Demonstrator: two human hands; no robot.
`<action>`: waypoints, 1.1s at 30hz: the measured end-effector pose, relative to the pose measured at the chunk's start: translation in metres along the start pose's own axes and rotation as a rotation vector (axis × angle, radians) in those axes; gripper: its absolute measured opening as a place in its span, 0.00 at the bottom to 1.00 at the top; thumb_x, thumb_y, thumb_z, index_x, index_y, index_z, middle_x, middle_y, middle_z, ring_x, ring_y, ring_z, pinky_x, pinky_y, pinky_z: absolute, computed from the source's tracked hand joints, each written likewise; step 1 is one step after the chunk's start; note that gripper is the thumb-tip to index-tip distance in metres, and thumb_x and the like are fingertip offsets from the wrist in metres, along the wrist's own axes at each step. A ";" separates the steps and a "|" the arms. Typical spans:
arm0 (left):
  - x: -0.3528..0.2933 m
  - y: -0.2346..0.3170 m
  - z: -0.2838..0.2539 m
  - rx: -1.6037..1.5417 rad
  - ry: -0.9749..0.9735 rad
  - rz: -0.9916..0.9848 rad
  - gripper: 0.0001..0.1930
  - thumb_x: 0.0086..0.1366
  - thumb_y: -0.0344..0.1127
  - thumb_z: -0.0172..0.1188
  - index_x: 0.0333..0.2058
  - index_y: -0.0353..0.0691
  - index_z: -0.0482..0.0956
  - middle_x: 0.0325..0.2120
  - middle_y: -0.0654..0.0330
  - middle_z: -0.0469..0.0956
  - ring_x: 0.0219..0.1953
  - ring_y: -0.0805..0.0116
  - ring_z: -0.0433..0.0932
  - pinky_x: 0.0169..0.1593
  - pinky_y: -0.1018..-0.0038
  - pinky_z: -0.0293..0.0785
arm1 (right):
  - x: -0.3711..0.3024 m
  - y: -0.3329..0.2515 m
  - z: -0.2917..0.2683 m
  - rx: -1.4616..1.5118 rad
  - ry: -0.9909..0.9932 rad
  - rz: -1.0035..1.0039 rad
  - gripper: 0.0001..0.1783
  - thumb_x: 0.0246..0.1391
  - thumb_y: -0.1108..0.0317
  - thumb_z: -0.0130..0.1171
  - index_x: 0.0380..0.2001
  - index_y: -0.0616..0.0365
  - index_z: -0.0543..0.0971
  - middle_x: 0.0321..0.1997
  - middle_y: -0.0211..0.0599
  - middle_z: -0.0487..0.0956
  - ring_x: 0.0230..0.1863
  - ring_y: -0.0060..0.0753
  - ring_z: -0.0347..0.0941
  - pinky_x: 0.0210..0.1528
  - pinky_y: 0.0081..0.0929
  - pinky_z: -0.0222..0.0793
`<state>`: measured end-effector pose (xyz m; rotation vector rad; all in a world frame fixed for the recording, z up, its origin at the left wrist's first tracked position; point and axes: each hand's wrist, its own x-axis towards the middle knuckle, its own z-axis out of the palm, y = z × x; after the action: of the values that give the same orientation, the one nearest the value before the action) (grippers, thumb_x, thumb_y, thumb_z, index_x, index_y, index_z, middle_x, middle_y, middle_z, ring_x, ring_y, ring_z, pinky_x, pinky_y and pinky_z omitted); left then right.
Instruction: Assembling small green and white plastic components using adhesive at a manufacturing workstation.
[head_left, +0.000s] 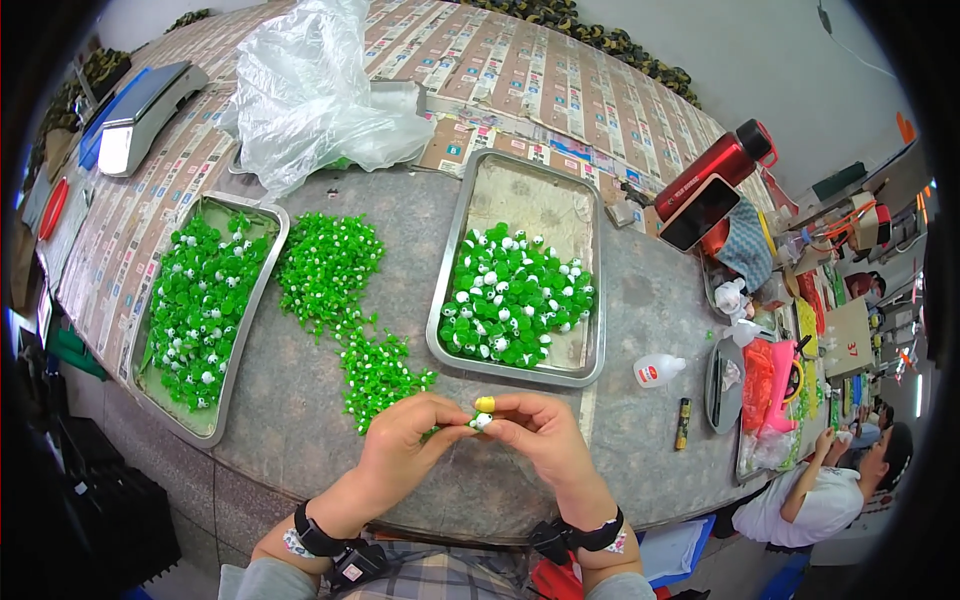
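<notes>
Near the front edge of the table, my left hand (408, 445) and my right hand (540, 438) meet, fingertips pinched together. Between them is a small green-and-white plastic piece (483, 421) with a dark eye-like dot; the fingers partly hide it. A yellow cover sits on one fingertip of my right hand. Just beyond my left hand lies a loose heap of small green pieces with white bits (385, 375), stretching back to a larger heap. Ahead, a metal tray (436, 318) holds many green-and-white pieces with dark dots.
A second metal tray (236, 375) of green pieces stands left. Behind it is a clear plastic bag (305, 95), with a scale (150, 120) farther left. At right are a white bottle (659, 370), a marker-like tube (682, 424), a phone (700, 213) and a red flask (715, 170). Another person (825, 490) sits at far right.
</notes>
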<state>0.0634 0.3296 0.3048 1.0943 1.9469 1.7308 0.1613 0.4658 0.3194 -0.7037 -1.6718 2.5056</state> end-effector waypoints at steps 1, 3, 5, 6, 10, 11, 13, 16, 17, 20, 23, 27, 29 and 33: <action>0.000 0.000 0.000 0.039 -0.020 0.035 0.07 0.43 0.23 0.59 0.23 0.36 0.71 0.21 0.58 0.73 0.23 0.65 0.72 0.26 0.76 0.68 | 0.000 0.002 -0.002 -0.031 -0.023 0.022 0.12 0.45 0.75 0.53 0.36 0.65 0.72 0.32 0.33 0.74 0.31 0.18 0.70 0.33 0.12 0.65; -0.001 0.000 0.000 0.079 -0.028 0.051 0.07 0.42 0.24 0.60 0.22 0.36 0.71 0.21 0.58 0.73 0.23 0.65 0.72 0.26 0.76 0.68 | 0.001 0.005 -0.006 -0.044 -0.033 0.025 0.12 0.45 0.75 0.53 0.36 0.65 0.72 0.32 0.33 0.74 0.31 0.19 0.70 0.33 0.13 0.66; -0.001 -0.002 0.001 0.121 -0.031 0.064 0.07 0.42 0.25 0.60 0.22 0.36 0.71 0.21 0.58 0.73 0.22 0.64 0.72 0.26 0.76 0.68 | 0.001 0.006 -0.008 -0.059 -0.047 0.031 0.12 0.45 0.75 0.52 0.37 0.66 0.71 0.32 0.34 0.74 0.31 0.19 0.70 0.34 0.13 0.66; -0.002 -0.003 0.002 0.129 -0.029 0.070 0.07 0.42 0.25 0.60 0.22 0.36 0.71 0.21 0.58 0.73 0.23 0.65 0.72 0.26 0.76 0.68 | 0.001 0.006 -0.008 -0.062 -0.041 0.031 0.12 0.45 0.75 0.52 0.36 0.66 0.72 0.32 0.34 0.75 0.31 0.19 0.70 0.34 0.13 0.66; -0.002 -0.001 0.000 -0.010 -0.042 -0.129 0.06 0.45 0.24 0.59 0.24 0.35 0.72 0.21 0.59 0.73 0.23 0.68 0.72 0.26 0.78 0.68 | 0.004 0.003 -0.004 -0.042 -0.017 0.044 0.12 0.45 0.74 0.52 0.36 0.66 0.72 0.31 0.34 0.75 0.31 0.19 0.70 0.34 0.13 0.66; -0.003 -0.003 0.000 -0.011 -0.038 -0.131 0.06 0.45 0.24 0.59 0.24 0.35 0.72 0.21 0.59 0.73 0.23 0.68 0.72 0.26 0.78 0.68 | 0.005 0.001 -0.002 -0.045 -0.019 0.046 0.12 0.45 0.74 0.52 0.36 0.66 0.72 0.31 0.34 0.75 0.31 0.19 0.70 0.34 0.13 0.66; -0.003 -0.011 0.001 -0.376 0.099 -0.294 0.04 0.48 0.24 0.57 0.24 0.35 0.72 0.21 0.62 0.73 0.23 0.72 0.72 0.27 0.81 0.68 | 0.006 -0.001 -0.001 0.026 0.031 -0.053 0.11 0.44 0.73 0.54 0.34 0.63 0.73 0.31 0.33 0.75 0.30 0.17 0.70 0.33 0.13 0.65; 0.003 -0.015 -0.032 -1.049 0.436 -0.300 0.06 0.54 0.33 0.54 0.29 0.37 0.71 0.22 0.63 0.71 0.23 0.77 0.70 0.29 0.83 0.71 | 0.010 0.003 -0.007 -0.627 0.160 -0.181 0.09 0.41 0.70 0.56 0.29 0.59 0.73 0.27 0.30 0.74 0.27 0.18 0.70 0.29 0.15 0.64; 0.004 -0.019 -0.050 -1.226 0.588 -0.303 0.07 0.55 0.34 0.52 0.31 0.37 0.70 0.23 0.63 0.70 0.23 0.78 0.69 0.29 0.84 0.71 | 0.012 0.005 -0.005 -0.623 0.150 -0.181 0.09 0.41 0.70 0.56 0.29 0.59 0.73 0.27 0.30 0.74 0.27 0.18 0.70 0.29 0.15 0.64; 0.009 -0.036 -0.093 -1.465 0.770 -0.244 0.09 0.57 0.35 0.49 0.34 0.38 0.68 0.24 0.64 0.68 0.24 0.80 0.68 0.27 0.87 0.70 | 0.014 0.007 0.000 -1.056 0.053 -0.280 0.08 0.37 0.65 0.57 0.22 0.56 0.72 0.20 0.32 0.67 0.23 0.32 0.66 0.25 0.25 0.61; 0.010 -0.030 -0.094 -1.438 0.762 -0.217 0.10 0.58 0.35 0.48 0.37 0.37 0.67 0.25 0.64 0.68 0.23 0.81 0.67 0.26 0.88 0.69 | 0.016 0.013 0.003 -1.336 0.060 -0.446 0.09 0.37 0.65 0.57 0.22 0.57 0.72 0.21 0.32 0.67 0.24 0.32 0.67 0.25 0.27 0.61; 0.003 -0.009 -0.054 -0.910 0.309 -0.471 0.11 0.56 0.33 0.51 0.37 0.36 0.69 0.28 0.64 0.69 0.27 0.79 0.69 0.29 0.84 0.69 | 0.014 0.011 0.001 -1.230 0.030 -0.426 0.08 0.38 0.67 0.57 0.22 0.59 0.72 0.22 0.32 0.67 0.23 0.29 0.67 0.25 0.23 0.62; 0.002 -0.006 -0.029 -0.577 -0.002 -0.482 0.11 0.54 0.29 0.51 0.38 0.37 0.70 0.28 0.63 0.70 0.29 0.77 0.70 0.30 0.83 0.69 | 0.009 -0.001 0.001 -0.799 0.035 -0.257 0.07 0.39 0.71 0.57 0.23 0.61 0.72 0.22 0.31 0.68 0.22 0.23 0.66 0.24 0.18 0.61; 0.013 -0.002 -0.003 -0.237 -0.150 -0.251 0.10 0.51 0.29 0.56 0.35 0.39 0.74 0.23 0.61 0.73 0.23 0.75 0.71 0.30 0.81 0.68 | 0.005 0.000 -0.004 -0.642 0.110 -0.334 0.06 0.38 0.75 0.57 0.23 0.63 0.72 0.22 0.30 0.67 0.21 0.18 0.63 0.23 0.13 0.59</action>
<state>0.0527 0.3366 0.3070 0.8318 1.6589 1.6413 0.1583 0.4703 0.3164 -0.5140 -2.3313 1.6742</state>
